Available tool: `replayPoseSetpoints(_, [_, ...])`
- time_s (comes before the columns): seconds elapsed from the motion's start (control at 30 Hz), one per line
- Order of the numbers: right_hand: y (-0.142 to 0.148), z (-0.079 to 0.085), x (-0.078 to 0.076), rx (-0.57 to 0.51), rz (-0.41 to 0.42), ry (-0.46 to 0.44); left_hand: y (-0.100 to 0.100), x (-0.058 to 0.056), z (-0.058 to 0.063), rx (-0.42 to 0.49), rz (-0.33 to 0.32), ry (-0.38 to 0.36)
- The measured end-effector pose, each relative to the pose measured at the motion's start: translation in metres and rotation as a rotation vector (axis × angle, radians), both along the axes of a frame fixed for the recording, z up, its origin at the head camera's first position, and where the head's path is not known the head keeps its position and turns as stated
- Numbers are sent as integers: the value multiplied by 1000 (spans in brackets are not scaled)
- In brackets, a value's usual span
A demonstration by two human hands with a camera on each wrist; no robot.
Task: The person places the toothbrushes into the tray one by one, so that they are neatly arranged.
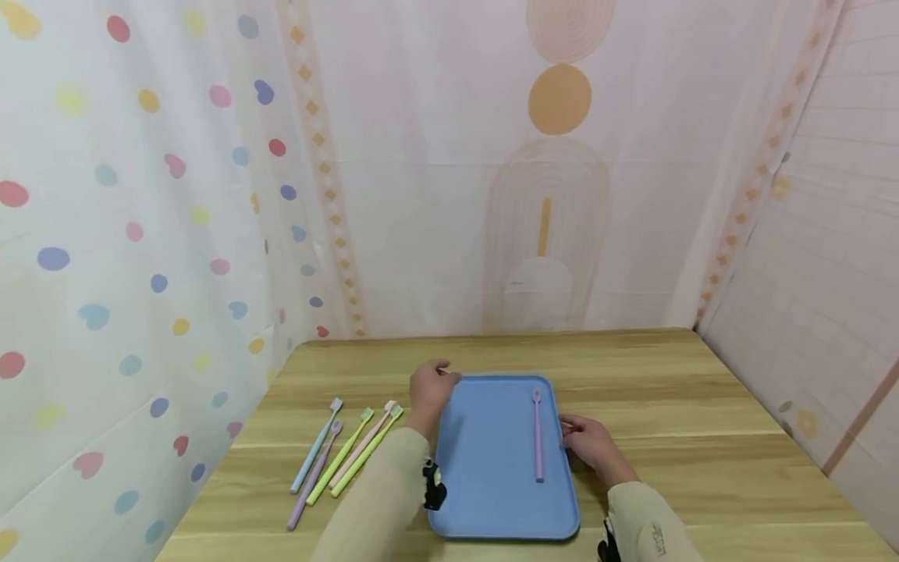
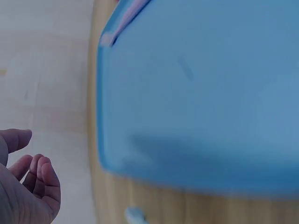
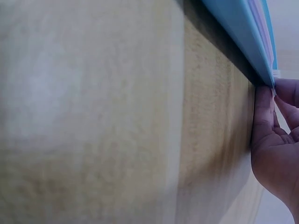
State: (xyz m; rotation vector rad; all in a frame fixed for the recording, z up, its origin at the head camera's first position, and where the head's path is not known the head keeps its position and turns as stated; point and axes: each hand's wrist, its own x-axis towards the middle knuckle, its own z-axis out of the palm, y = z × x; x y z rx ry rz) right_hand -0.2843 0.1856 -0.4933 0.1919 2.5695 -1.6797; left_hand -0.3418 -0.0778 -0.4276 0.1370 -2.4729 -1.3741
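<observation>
A blue tray (image 1: 502,507) lies on the wooden table, with a purple toothbrush (image 1: 538,437) along its right side. My right hand (image 1: 597,449) is at the tray's right edge; in the right wrist view its thumb and fingers (image 3: 265,112) pinch that edge. Beside the tray's far left corner is my left hand (image 1: 430,394). The left wrist view shows that hand (image 2: 30,189) with fingers loosely bent and nothing between them, apart from the tray (image 2: 196,93).
Several toothbrushes lie left of the tray: a blue one (image 1: 316,449), a purple one (image 1: 314,476), two green ones and a pink one (image 1: 361,449). Patterned curtains (image 1: 435,195) hang behind and beside the wooden table (image 1: 674,406).
</observation>
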Motion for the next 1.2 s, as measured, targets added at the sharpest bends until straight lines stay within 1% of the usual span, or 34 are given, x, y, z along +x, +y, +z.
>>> replayPoseSetpoints(0.07, [0, 0, 0, 3, 7, -13, -17, -2, 4, 11, -12, -13])
replayPoseSetpoints(0.17, [0, -1, 1, 8, 8, -20, -46, -5, 8, 5, -27, -41])
replayPoseSetpoints(0.23, [-1, -1, 2, 10, 12, -9, -67, -6, 10, 6, -32, -73])
replayPoseSetpoints(0.33, [-2, 0, 3, 1, 19, -2, -103, -6, 12, -7, -32, -121])
replayPoseSetpoints(0.43, [-3, 0, 4, -4, 22, -9, -139, -1, 14, -24, -32, -145])
replayPoseSetpoints(0.57, [-5, 1, 3, -9, 22, -29, -183, 4, 18, -79, -46, -137])
replayPoseSetpoints(0.67, [-4, 2, 1, -2, 17, -34, -211, 8, 16, -134, -62, -138])
replayPoseSetpoints(0.77, [-2, 2, 0, 7, 11, -35, -233, 15, 8, -173, -71, -161])
replayPoseSetpoints(0.83, [-1, 2, -1, 7, 14, -34, -245, 21, 0, -179, -76, -189])
replayPoseSetpoints(0.9, [0, 1, -2, -4, 20, -30, -254, 26, -9, -162, -81, -218])
replayPoseSetpoints(1.07, [1, 2, -3, -15, 19, -38, -268, 33, -32, -121, -103, -282])
replayPoseSetpoints(1.2, [2, 0, -2, -14, 15, -53, -272, 37, -43, -80, -123, -312])
